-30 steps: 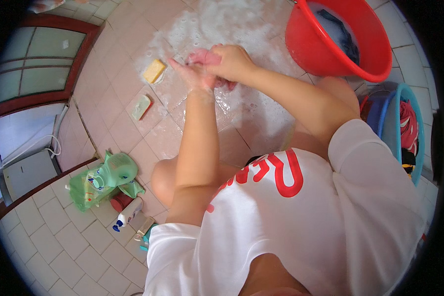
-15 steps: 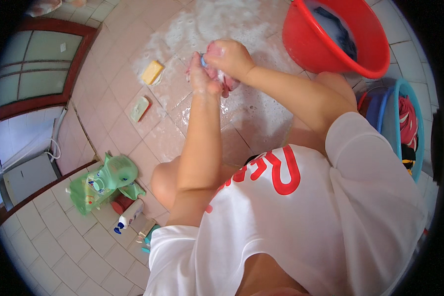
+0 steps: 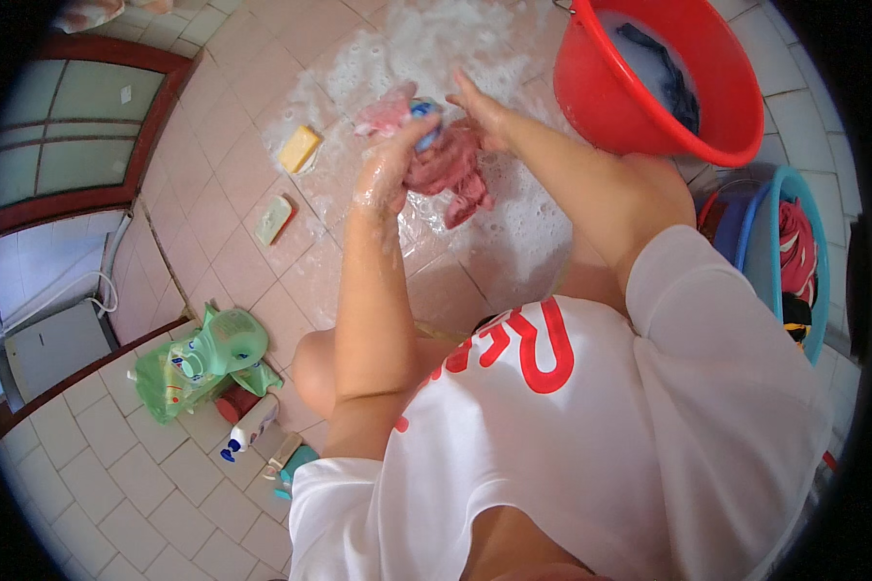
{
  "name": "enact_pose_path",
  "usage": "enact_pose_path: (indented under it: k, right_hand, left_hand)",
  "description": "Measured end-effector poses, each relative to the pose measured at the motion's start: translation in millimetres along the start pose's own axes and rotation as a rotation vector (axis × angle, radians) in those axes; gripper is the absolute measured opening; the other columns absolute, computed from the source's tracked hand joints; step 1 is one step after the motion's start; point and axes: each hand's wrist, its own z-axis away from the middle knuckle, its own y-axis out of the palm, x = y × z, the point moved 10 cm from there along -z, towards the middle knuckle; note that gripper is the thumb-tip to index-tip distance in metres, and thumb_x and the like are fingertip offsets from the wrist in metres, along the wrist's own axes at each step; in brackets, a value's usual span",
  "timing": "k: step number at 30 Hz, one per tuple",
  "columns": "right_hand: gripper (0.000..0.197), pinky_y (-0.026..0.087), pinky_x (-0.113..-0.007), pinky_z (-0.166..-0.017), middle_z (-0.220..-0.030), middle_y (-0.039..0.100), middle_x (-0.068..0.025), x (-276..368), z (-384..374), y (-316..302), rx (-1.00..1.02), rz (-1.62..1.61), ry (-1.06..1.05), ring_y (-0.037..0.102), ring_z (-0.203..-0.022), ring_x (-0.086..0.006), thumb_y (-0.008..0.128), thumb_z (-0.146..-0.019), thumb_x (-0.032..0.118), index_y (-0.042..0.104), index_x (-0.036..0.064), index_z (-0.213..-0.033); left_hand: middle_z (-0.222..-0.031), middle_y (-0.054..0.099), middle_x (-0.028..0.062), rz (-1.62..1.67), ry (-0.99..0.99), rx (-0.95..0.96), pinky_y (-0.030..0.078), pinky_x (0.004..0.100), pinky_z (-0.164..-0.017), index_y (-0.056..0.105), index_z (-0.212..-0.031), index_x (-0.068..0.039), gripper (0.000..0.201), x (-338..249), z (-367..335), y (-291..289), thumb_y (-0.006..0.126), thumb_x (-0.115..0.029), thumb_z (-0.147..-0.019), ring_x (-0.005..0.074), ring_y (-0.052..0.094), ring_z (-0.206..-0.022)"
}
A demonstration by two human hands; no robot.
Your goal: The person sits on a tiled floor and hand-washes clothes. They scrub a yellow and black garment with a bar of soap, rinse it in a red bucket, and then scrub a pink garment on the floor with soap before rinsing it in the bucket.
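Above the sudsy floor, a wet pink garment (image 3: 446, 165) with a blue patch hangs bunched in my left hand (image 3: 393, 155), whose thumb presses over the blue part. My right hand (image 3: 484, 116) is open at the garment's right side, fingers stretched out away from me. Whether its palm edge touches the cloth I cannot tell. White lather (image 3: 397, 53) spreads over the tiles beneath and beyond both hands. Left of them lie a yellow bar of soap (image 3: 300, 149) and, nearer to me, a paler greenish-white bar (image 3: 273, 220).
At the far right stands a red bucket (image 3: 591, 92) holding dark cloth in cloudy water. Nearer on the right, a light-blue basin (image 3: 822, 281) holds clothes. Green plastic containers (image 3: 234, 339) and a white pump bottle (image 3: 254, 426) are at my left. A red-framed glass door (image 3: 97, 136) lies far left.
My hands have parted: the right one has let go of the garment and opened. The garment, bunched between both hands before, now hangs looser from my left hand.
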Motion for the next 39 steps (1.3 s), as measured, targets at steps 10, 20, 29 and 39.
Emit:
enact_pose_path:
  k: [10,20,29,39]
  right_hand:
    - [0.033,0.053,-0.029,-0.065,-0.088,0.066,-0.0059,54.4,24.0,77.4,0.444,0.072,-0.366,0.063,-0.075,-0.0158,0.076,-0.077,0.031,0.064,0.0077,-0.096]
    - [0.025,0.05,-0.035,-0.071,-0.085,0.064,-0.0069,2.5,204.6,157.5,0.302,1.027,-1.514,0.062,-0.081,-0.0178,0.075,-0.073,0.027,0.063,0.0081,-0.086]
    - [0.018,0.05,-0.039,-0.071,-0.083,0.066,-0.0094,50.4,111.6,62.4,-0.182,0.643,-0.981,0.064,-0.082,-0.0307,0.069,-0.072,0.026,0.062,0.0156,-0.086]
    - [0.019,0.048,-0.035,-0.072,-0.083,0.064,-0.01,67.0,92.9,26.0,-0.324,0.57,-0.84,0.062,-0.078,-0.0231,0.07,-0.076,0.022,0.06,0.009,-0.086]
  left_hand:
    - [-0.088,0.062,0.0131,-0.085,-0.31,-0.319,0.052,0.0386,-0.062,0.054,-0.107,0.001,0.035,98.2,-2.6,-83.4,0.067,-0.012,-0.077,0.0258,0.063,-0.073]
    - [-0.103,0.062,0.0109,1.063,-0.109,0.613,0.049,0.0367,-0.086,0.058,-0.104,-0.004,0.024,76.8,-25.7,-31.1,0.047,-0.023,-0.095,0.0241,0.058,-0.1]
    - [-0.105,0.063,0.0101,0.813,-0.104,0.061,0.051,0.0404,-0.083,0.058,-0.108,-0.008,0.034,98.5,-46.2,-16.9,0.041,-0.033,-0.092,0.0267,0.061,-0.096]
    - [-0.112,0.061,0.0166,0.83,-0.297,-0.091,0.042,0.0511,-0.095,0.058,-0.102,-0.005,0.04,75.2,-15.5,24.6,0.035,-0.036,-0.093,0.036,0.056,-0.107]
